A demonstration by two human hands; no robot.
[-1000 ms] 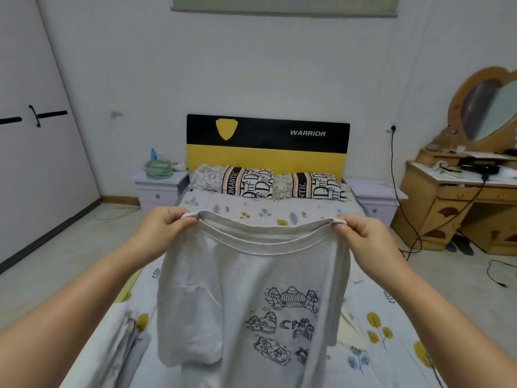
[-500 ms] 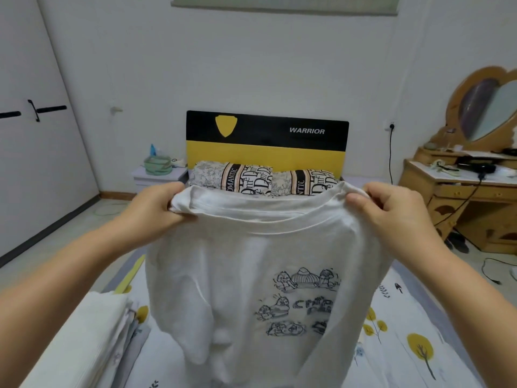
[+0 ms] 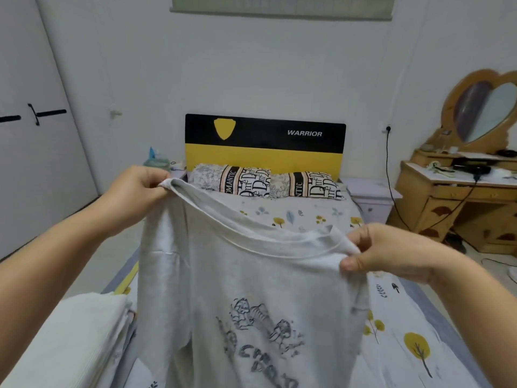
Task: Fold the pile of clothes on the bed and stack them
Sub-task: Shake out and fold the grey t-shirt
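Headboard [image 3: 265,144] read "WARRIOR" beside a yellow shield. Pillows [image 3: 267,184] bore "ROMANTIC"; shirt [image 3: 251,317] lettering blurred, possibly unreadable.

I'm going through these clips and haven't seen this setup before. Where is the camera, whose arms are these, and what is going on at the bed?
There is no machine: a person wears a wide-angle camera on the head, so you see their own bare arms. The left hand and right hand each pinch the shoulder area of a grey T-shirt with a cartoon print, held up above the bed; the left side is held higher. A stack of folded clothes lies at lower left. Two pillows rest against the black and yellow headboard.
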